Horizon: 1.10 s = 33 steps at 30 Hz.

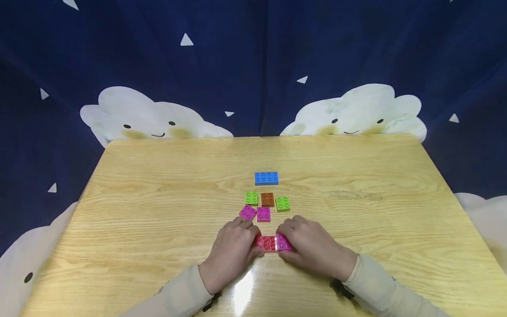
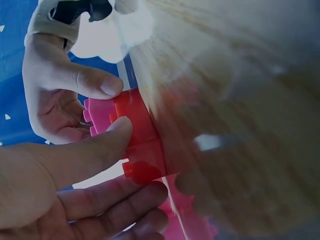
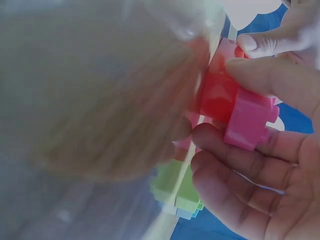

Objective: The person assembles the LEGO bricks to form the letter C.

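- In the head view, one long red plastic brick (image 1: 267, 243) is held between the left hand (image 1: 233, 244) and the right hand (image 1: 313, 244), low over the light wood-grain table (image 1: 158, 211).
- One small magenta plastic brick (image 1: 283, 242) is seated on its right-hand end, partly covered by the right hand's fingers.
- Beyond the hands, six loose bricks are counted: two square magenta bricks (image 1: 263, 214) nearest, two square lime-green bricks (image 1: 283, 204), one square brown brick (image 1: 267, 199) and, farthest, one oblong blue brick (image 1: 266, 178).
- In the left wrist view, the red brick is seen glossy and smooth-sided, pinched by the left hand's thumb and curled fingers.
- In the right wrist view, the joined pair is gripped between the right hand's thumb and bent fingers; the magenta brick's studs are partly shown.
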Motion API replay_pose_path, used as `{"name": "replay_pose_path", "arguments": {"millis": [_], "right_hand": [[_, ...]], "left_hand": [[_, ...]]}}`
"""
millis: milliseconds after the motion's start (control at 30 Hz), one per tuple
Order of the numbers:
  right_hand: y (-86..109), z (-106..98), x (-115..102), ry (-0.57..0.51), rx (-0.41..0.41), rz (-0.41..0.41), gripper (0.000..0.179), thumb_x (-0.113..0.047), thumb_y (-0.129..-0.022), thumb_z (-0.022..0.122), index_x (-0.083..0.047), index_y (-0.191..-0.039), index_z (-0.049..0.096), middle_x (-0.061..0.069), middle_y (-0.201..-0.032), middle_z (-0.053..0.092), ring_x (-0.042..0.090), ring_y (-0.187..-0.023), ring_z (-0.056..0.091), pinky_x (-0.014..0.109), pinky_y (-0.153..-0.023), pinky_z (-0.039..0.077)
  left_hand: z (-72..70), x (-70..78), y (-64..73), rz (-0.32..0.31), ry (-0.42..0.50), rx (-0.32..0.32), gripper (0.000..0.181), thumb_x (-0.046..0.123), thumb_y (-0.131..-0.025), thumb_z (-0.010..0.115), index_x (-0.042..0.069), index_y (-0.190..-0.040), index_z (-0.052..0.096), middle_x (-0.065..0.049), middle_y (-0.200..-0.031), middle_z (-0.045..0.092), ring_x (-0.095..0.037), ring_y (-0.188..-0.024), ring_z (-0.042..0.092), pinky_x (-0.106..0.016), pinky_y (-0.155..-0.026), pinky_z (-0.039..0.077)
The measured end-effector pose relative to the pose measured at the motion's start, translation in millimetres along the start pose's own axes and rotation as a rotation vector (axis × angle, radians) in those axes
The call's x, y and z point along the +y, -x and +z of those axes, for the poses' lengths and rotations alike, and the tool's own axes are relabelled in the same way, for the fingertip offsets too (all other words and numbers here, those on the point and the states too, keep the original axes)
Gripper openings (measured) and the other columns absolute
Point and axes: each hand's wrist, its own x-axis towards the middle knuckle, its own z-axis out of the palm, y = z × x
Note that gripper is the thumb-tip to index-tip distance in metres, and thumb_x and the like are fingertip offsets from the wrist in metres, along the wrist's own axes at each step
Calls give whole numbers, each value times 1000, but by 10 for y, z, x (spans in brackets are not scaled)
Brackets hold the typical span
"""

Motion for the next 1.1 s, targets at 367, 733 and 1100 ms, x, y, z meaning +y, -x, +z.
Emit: {"name": "replay_pose_path", "arguments": {"millis": [367,733,1100], "right_hand": [[-6,19,-12,9,-15,-13,25,-24,-92,87,-6,-102,73,-5,-87,64,9,-75,55,28,-66,52],[-12,21,-11,23,-27,-22,22,-23,-92,86,-7,-99,72,-6,-86,63,8,-74,53,27,-64,50],[-19,21,-7,19,-26,-41,20,-22,-93,85,-8,-99,71,-9,-83,57,7,-72,48,25,-62,45]], "left_hand": [[17,1,13,-11,-5,-6,33,31,-80,97,8,-92,77,-3,-91,72,-18,-82,59,-36,-75,54],[-36,-77,22,-16,80,11,30,31,-86,94,8,-99,81,-2,-93,72,-18,-83,61,-36,-75,54],[-129,-357,-170,-159,61,275,30,28,-90,92,3,-96,78,-3,-81,67,-23,-79,62,-40,-67,55]]}}
